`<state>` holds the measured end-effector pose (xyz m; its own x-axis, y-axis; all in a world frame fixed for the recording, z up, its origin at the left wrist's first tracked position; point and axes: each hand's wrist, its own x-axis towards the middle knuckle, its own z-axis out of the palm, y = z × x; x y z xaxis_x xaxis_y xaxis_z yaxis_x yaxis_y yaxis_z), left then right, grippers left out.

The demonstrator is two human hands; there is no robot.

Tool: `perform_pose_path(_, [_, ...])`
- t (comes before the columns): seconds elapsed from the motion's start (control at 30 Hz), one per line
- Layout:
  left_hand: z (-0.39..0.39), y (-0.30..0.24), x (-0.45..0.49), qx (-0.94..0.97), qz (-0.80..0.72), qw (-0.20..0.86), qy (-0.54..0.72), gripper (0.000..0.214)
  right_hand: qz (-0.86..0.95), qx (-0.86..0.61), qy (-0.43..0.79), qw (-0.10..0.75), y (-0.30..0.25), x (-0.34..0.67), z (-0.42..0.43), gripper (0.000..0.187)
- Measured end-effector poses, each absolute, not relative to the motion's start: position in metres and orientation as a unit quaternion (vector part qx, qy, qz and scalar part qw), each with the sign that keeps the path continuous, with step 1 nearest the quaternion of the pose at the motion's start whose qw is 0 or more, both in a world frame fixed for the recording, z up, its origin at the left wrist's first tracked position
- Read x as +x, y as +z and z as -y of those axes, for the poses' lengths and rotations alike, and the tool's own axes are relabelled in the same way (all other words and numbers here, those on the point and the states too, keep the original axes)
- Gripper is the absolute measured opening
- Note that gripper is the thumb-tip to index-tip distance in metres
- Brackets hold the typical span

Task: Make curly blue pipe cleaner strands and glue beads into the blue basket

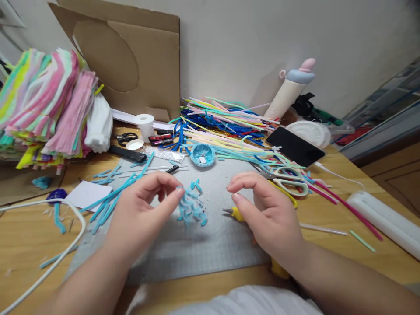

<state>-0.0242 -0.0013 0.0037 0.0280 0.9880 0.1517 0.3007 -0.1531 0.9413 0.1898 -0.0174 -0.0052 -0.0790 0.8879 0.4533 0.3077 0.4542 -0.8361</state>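
Note:
My left hand point(144, 205) pinches the top of a curled bundle of light-blue pipe cleaners point(190, 208), which hangs just above the grey cutting mat point(203, 245). My right hand point(262, 210) hovers to the right of the bundle, thumb and forefinger pinched together with nothing visible between them. Yellow-handled pliers point(234, 213) lie on the mat under my right hand. A small round blue woven piece point(202, 154) sits at the far edge of the mat.
Loose blue pipe cleaners point(111, 192) lie left on the mat. A heap of coloured pipe cleaners point(223, 127), scissors point(288, 179), a black phone point(295, 146) and a bottle point(290, 89) stand behind. Fluffy pipe-cleaner stacks point(49, 105) and cardboard point(131, 61) fill the back left.

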Motion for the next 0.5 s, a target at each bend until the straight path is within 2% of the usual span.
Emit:
perform_pose_path(0.07, [-0.003, 0.003, -0.029, 0.623, -0.556, 0.300, 0.461, 0.004, 0.679, -0.444, 0.275, 0.517, -0.007, 0.191, 0.016, 0.015])
perform_pose_path(0.13, [-0.008, 0.000, -0.032, 0.625, -0.562, 0.272, 0.469, 0.004, 0.680, -0.445, 0.272, 0.516, -0.008, 0.192, 0.013, 0.014])
perform_pose_path(0.33, [-0.020, 0.000, -0.026, 0.610, -0.531, 0.345, 0.475, 0.009, 0.655, -0.469, 0.250, 0.537, -0.005, 0.199, 0.002, 0.012])
perform_pose_path(0.5, [-0.031, 0.022, 0.002, 0.698, -0.504, 0.337, 0.381, 0.015, 0.589, -0.451, 0.189, 0.644, 0.000, 0.207, -0.007, 0.012])
